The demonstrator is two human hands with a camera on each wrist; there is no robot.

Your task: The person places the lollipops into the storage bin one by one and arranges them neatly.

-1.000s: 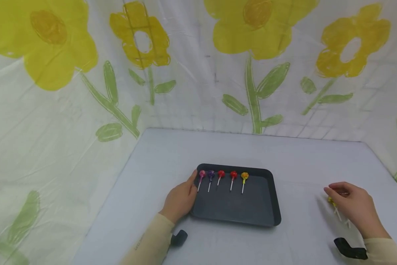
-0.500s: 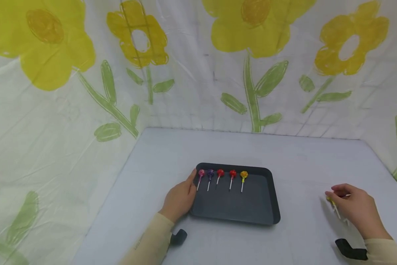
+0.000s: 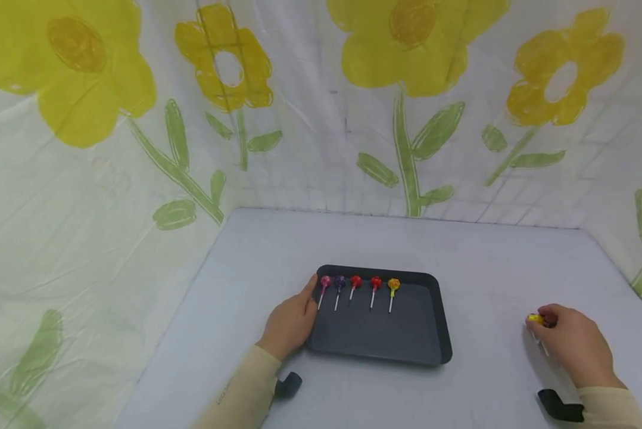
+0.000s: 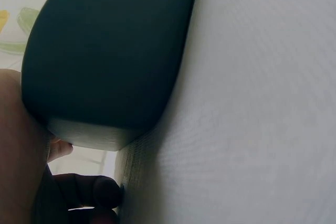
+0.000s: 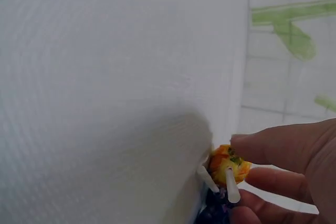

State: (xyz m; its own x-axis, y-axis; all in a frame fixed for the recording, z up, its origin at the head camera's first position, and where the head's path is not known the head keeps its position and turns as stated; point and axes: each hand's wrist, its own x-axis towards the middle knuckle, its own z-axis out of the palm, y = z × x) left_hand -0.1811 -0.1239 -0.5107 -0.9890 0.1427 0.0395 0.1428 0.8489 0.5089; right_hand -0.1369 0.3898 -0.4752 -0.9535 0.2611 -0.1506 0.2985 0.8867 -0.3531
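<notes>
My left hand [image 3: 290, 325] grips the left rim of a dark grey tray [image 3: 380, 342]. The tray's side fills much of the left wrist view, with some fingers in shadow beneath. Along the tray's back lie a pink lollipop [image 3: 324, 281], a purple lollipop [image 3: 339, 281], two red lollipops [image 3: 375, 282] and a yellow-orange lollipop [image 3: 393, 285]. Far to the right, my right hand [image 3: 575, 345] pinches another yellow-orange lollipop [image 5: 229, 162] low over the table. A dark purple lollipop [image 5: 216, 208] sits against it by the fingertips; whether it is held, I cannot tell.
The white table [image 3: 487, 262] carries the tray left of the right hand. A floral curtain [image 3: 310, 89] rises behind the table's back edge and along its left side. A black wrist device [image 3: 289, 385] is strapped near each sleeve.
My right hand has dropped slightly and its fingers have closed around the yellow-orange lollipop, whose head has turned upward at the fingertips. The left hand and tray stay put.
</notes>
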